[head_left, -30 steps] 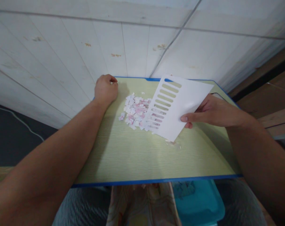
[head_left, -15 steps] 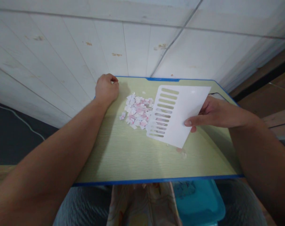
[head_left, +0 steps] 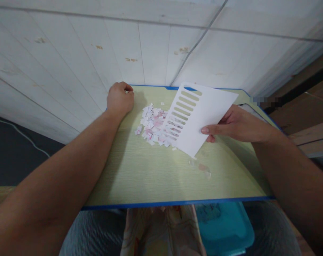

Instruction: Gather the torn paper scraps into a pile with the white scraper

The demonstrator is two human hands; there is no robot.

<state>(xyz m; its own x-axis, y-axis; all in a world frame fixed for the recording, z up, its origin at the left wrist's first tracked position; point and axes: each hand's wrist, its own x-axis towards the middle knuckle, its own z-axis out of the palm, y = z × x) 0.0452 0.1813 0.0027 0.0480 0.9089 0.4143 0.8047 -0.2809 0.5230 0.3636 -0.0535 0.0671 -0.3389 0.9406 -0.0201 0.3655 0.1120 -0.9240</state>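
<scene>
My right hand [head_left: 227, 124] grips a white slotted scraper [head_left: 197, 119] by its plain side, thumb on top and fingers underneath. The scraper is held tilted, its row of oblong slots to the left. That slotted edge hangs over the right part of a heap of torn white and pink paper bits [head_left: 152, 124]; whether it touches them I cannot tell. My left hand [head_left: 120, 99] rests at the far left corner of the table, left of the heap, its fingers curled in. No object shows in it, and its fingertips are partly hidden.
The small table [head_left: 151, 177] has a pale top and blue rim, against a white plank wall [head_left: 151, 53] with a grey cable [head_left: 199, 42]. Behind my right hand lies a flat dark-edged object [head_left: 248, 107]. Below the front edge are a teal plastic container [head_left: 225, 227] and patterned cloth [head_left: 161, 231].
The scraper in my right hand has moved left and toward the wall, now farther over the paper heap, and its tilt differs. My left hand stays at the corner.
</scene>
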